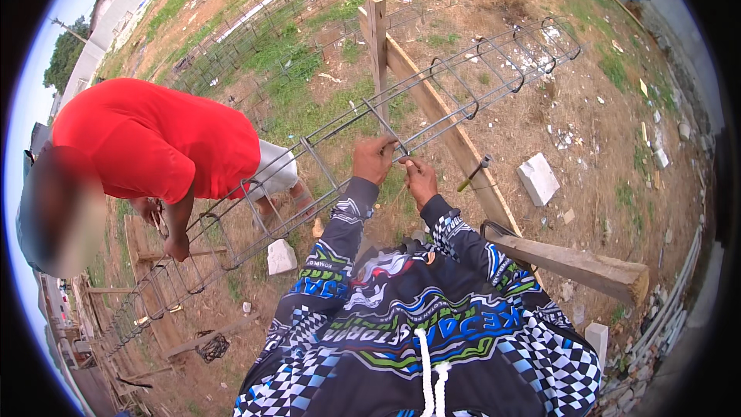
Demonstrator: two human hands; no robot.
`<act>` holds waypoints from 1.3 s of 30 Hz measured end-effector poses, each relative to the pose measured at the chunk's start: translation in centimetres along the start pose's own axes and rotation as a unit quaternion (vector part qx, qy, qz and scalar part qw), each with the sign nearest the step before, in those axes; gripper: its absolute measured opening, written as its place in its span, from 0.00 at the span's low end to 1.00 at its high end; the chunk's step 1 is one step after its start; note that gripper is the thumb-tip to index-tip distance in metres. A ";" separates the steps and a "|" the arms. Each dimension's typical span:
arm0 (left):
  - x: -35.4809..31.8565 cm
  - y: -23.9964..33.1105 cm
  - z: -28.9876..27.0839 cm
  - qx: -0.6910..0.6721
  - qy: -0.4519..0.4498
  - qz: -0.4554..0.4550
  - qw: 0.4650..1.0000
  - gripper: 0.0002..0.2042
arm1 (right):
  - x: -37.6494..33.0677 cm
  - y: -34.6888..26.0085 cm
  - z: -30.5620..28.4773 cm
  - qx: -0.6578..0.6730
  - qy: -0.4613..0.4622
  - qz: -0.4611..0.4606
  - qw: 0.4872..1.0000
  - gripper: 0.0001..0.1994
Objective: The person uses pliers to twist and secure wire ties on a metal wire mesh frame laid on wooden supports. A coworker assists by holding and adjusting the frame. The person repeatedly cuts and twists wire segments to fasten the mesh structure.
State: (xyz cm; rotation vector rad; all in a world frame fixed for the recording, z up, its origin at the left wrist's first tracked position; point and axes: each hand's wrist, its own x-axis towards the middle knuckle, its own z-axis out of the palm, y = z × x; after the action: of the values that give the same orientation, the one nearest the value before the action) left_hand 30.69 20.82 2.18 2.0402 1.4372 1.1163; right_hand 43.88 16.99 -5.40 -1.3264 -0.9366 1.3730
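A long rebar cage [332,174] of steel bars and square stirrups runs from lower left to upper right in front of me. My left hand [374,159] is closed at the cage, its fingers on the bars beside a stirrup [400,141]. Just right of it, my right hand [421,182] pinches at the lower corner of that same stirrup. Whatever lies between the right fingertips is too small to make out; it may be thin wire.
Under the cage a wooden plank [440,96] joins an upright post [377,46]; a hammer-like tool [468,179] with a yellow-green handle rests by it. A co-worker in red [162,139] bends over the cage at left. White blocks [538,179] and a timber end [587,266] lie around.
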 end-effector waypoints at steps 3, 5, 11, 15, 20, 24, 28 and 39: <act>-1.6 0.1 0.5 0.081 0.003 0.147 0.986 0.08 | -0.8 -1.0 0.6 0.152 0.002 0.087 0.985 0.13; -1.8 -0.3 0.4 0.073 0.026 0.166 0.983 0.09 | -1.0 -1.3 0.4 0.166 -0.027 0.096 0.981 0.12; 0.7 -1.4 0.4 -0.069 -0.021 -0.230 0.970 0.18 | -1.0 -0.8 0.3 0.221 -0.056 0.107 0.968 0.10; 2.2 -2.0 1.1 -0.105 -0.106 -0.270 0.951 0.24 | -1.1 -1.0 0.6 0.210 -0.047 0.109 0.970 0.10; 2.2 -1.7 2.0 -0.120 -0.085 -0.272 0.951 0.22 | -2.1 -3.2 0.0 0.140 -0.040 0.103 0.984 0.12; 1.8 -2.9 2.9 -0.093 -0.075 -0.250 0.961 0.21 | -0.8 -4.9 -3.7 -0.143 -0.121 -0.029 0.982 0.13; 1.8 -3.8 3.5 -0.081 -0.078 -0.262 0.958 0.21 | -0.1 -12.4 -4.3 -0.490 -0.126 -0.146 0.850 0.12; 1.7 -2.3 3.7 -0.032 -0.054 -0.251 0.966 0.22 | 12.7 -12.5 -1.0 -0.660 -0.128 -0.123 0.730 0.18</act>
State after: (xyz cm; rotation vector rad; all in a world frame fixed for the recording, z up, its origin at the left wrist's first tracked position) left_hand 32.49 23.69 -1.04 1.5363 1.7041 0.8094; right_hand 47.37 32.04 3.53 -1.8633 -2.4347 0.5224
